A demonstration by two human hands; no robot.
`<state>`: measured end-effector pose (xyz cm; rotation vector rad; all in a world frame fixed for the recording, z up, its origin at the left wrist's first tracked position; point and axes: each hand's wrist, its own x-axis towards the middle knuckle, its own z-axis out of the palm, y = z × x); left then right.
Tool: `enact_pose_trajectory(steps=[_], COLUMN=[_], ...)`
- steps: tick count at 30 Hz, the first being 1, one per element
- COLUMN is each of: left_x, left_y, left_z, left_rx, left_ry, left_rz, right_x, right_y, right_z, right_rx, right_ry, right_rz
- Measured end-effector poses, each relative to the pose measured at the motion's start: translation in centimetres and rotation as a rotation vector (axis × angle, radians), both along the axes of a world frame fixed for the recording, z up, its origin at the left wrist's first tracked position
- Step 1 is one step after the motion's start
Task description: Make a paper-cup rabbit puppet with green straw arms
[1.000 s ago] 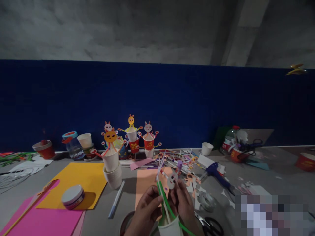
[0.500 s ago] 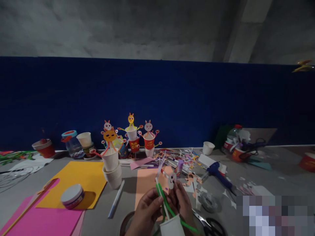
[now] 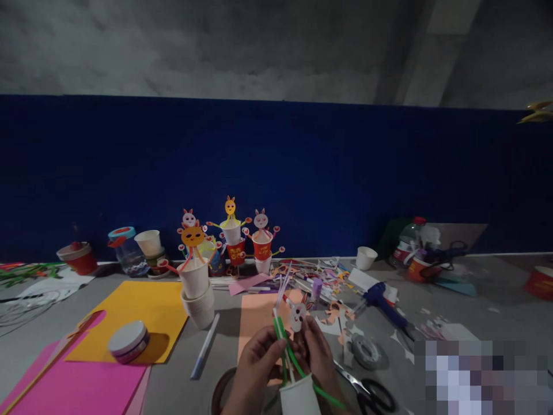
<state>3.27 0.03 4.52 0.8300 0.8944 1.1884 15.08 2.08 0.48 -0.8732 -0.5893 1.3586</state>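
Note:
Low in the middle, my left hand (image 3: 259, 360) is closed, thumb and fingers pinching a white straw (image 3: 290, 369) and a green pipe cleaner (image 3: 296, 363) beside it. Both rise from a white paper cup (image 3: 300, 397) below my hands. My right hand (image 3: 318, 351) grips a small white paper rabbit face (image 3: 298, 317) by its right edge, close to the top of the straw. Another green strand (image 3: 328, 396) bends out past the cup's right side. Some of my right fingers are hidden behind the straw and pipe cleaner.
Cup figures with animal faces (image 3: 261, 222) stand at the back. Beyond my hands lies an orange sheet (image 3: 253, 314); scissors (image 3: 367, 392), clear tape (image 3: 366, 351) and a glue gun (image 3: 382, 302) are to the right. A lidded jar (image 3: 128, 341) and marker (image 3: 205, 346) are left.
The rabbit face has shifted slightly left, nearer the straw top. My hands keep their grips, and the cup has tilted a little. The view has shifted slightly.

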Motion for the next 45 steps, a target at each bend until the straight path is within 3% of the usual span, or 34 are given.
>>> enact_pose_trajectory(steps=[6, 9, 14, 18, 26, 29, 32, 39, 42, 45], left_x=[-0.4, -0.7, -0.8, -0.7, -0.6, -0.7, -0.8, -0.9, -0.7, -0.3], left_y=[0.4, 0.5, 0.4, 0.4, 0.4, 0.4, 0.2, -0.1, -0.3, -0.4], left_z=[0.0, 0.3, 0.4, 0.4, -0.6, -0.9, -0.5, 0.7, 0.7, 0.6], left_rx=[0.048, 0.046, 0.086, 0.161, 0.19, 0.188, 0.222, 0.278, 0.27, 0.241], left_ry=[0.086, 0.128, 0.156, 0.144, 0.075, 0.051, 0.07, 0.094, 0.089, 0.047], left_rz=[-0.001, -0.015, -0.046, -0.075, -0.002, 0.027, 0.082, 0.057, 0.043, 0.061], right_x=[0.2, 1.6, 4.5, 5.5, 4.7, 4.9, 5.4, 5.6, 5.0, 4.5], right_y=[0.5, 0.7, 0.5, 1.1, 1.8, 1.4, 1.0, 0.5, 0.6, 0.5], right_z=[0.5, 1.7, 4.2, 5.2, 4.6, 4.1, 4.1, 5.0, 4.5, 3.6], right_rx=[0.044, 0.101, 0.178, 0.232, 0.366, 0.497, 0.684, 0.884, 0.839, 0.655], right_ry=[0.009, -0.016, -0.155, -0.247, -0.23, -0.223, -0.319, -0.416, -0.365, -0.208], right_rz=[0.012, 0.034, 0.19, 0.255, 0.241, 0.198, 0.171, 0.245, 0.25, 0.313])
